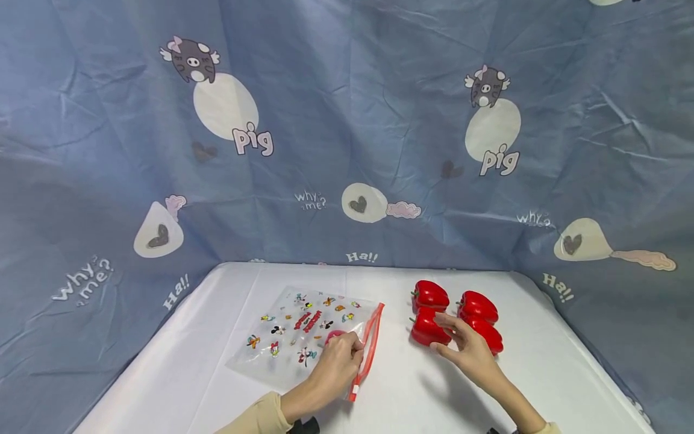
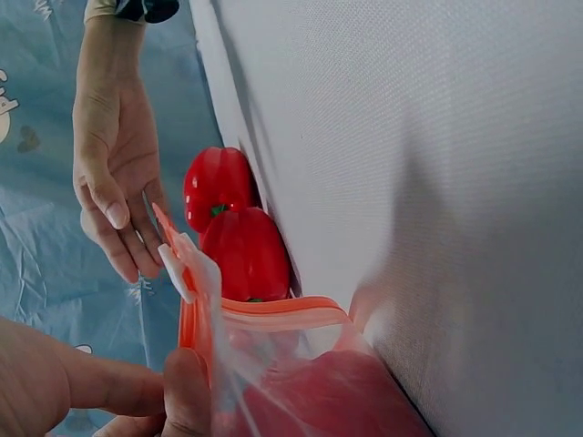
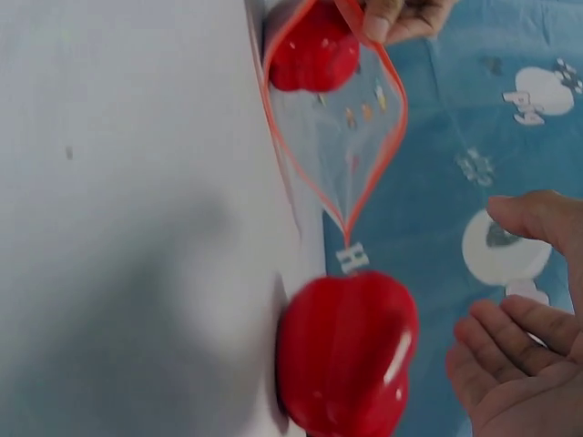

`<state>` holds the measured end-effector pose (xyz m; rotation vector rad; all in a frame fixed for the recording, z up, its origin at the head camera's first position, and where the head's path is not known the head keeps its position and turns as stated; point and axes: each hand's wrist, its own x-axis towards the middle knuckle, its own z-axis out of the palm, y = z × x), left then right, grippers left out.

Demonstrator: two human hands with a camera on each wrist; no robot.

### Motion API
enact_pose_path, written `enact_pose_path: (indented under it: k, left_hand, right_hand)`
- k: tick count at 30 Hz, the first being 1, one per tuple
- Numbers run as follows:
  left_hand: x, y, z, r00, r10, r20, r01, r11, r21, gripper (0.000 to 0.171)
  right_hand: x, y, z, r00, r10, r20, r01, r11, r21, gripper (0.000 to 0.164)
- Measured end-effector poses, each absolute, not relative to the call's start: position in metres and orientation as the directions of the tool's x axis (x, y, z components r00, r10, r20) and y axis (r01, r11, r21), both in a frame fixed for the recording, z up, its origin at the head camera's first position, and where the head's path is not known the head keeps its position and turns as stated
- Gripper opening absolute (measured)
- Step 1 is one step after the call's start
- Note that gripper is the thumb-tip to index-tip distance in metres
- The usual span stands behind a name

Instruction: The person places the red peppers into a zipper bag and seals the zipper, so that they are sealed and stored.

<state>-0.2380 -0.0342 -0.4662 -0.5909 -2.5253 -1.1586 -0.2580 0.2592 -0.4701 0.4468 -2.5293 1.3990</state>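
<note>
My left hand pinches the upper edge of a clear zip bag with cartoon prints, holding its red-trimmed mouth apart. Inside the bag lies a red bell pepper, seen through the opening in the right wrist view and through the plastic in the left wrist view. My right hand hovers with spread, loosely bent fingers around the near side of another red bell pepper. In the right wrist view, a gap shows between the right hand and the closest pepper.
Behind and to the right of that pepper stand more red bell peppers on the white table. A blue patterned curtain hangs around the table's back and sides.
</note>
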Motion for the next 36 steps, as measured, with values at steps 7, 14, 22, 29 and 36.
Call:
enact_pose_path:
  k: [7,14,22,29,36]
  left_hand:
    - [-0.237,-0.034,-0.465,-0.881,0.246,0.405,0.468,0.582,0.665,0.008]
    - [-0.238,-0.035,-0.465,-0.882,0.249,0.4,0.466,0.586,0.663,0.008]
    - [-0.237,-0.034,-0.465,-0.879,0.253,0.403,0.471,0.585,0.66,0.007]
    - [-0.237,-0.033,-0.465,-0.885,0.252,0.392,0.462,0.585,0.667,0.008]
    - [-0.237,-0.034,-0.466,-0.883,0.251,0.397,0.465,0.585,0.664,0.01]
  right_hand:
    - [-0.263,0.279,-0.465,-0.933,-0.129,0.337,-0.354,0.51,-0.784,0.062]
    - [-0.266,0.286,-0.463,-0.946,-0.116,0.303,-0.321,0.481,-0.816,0.065]
    - [-0.273,0.285,-0.47,-0.947,-0.123,0.296,-0.319,0.464,-0.827,0.065]
    - [-0.277,0.283,-0.471,-0.943,-0.125,0.307,-0.329,0.477,-0.815,0.066]
    - [-0.28,0.276,-0.475,-0.943,-0.121,0.311,-0.329,0.476,-0.815,0.064]
